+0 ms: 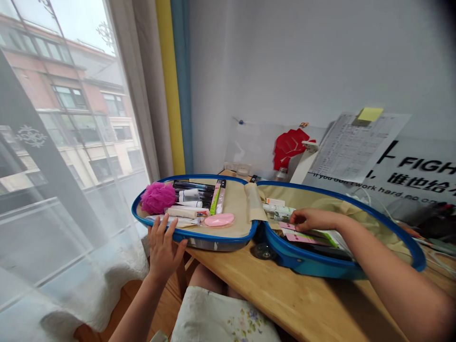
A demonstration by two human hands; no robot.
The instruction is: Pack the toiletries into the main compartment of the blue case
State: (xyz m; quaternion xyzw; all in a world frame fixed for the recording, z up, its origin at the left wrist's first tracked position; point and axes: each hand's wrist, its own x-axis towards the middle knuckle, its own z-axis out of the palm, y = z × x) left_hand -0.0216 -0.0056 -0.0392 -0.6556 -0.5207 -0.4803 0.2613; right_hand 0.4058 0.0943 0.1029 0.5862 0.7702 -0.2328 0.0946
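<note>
An open blue-rimmed suitcase (217,241) lies spread in two halves on a wooden table. My left hand (164,244) rests with fingers spread on the near rim of the left half. That half holds a magenta bath puff (158,198), a pink oval case (219,220), white tubes (188,195), dark slim packs (194,185) and a green-edged slim packet (215,198). My right hand (313,219) reaches into the right half, fingers curled at a pink packet (287,226); its fingertips are partly hidden. Beside it lie another pink-and-green packet (309,238) and a whitish bottle (280,209).
A sheer curtain (71,213) hangs over the window at left. Behind the suitcase stand a white stand (302,164) and pinned papers (351,145). Cables (436,259) lie at right. The table's front edge (242,294) runs above my lap; a suitcase wheel (263,251) sits near it.
</note>
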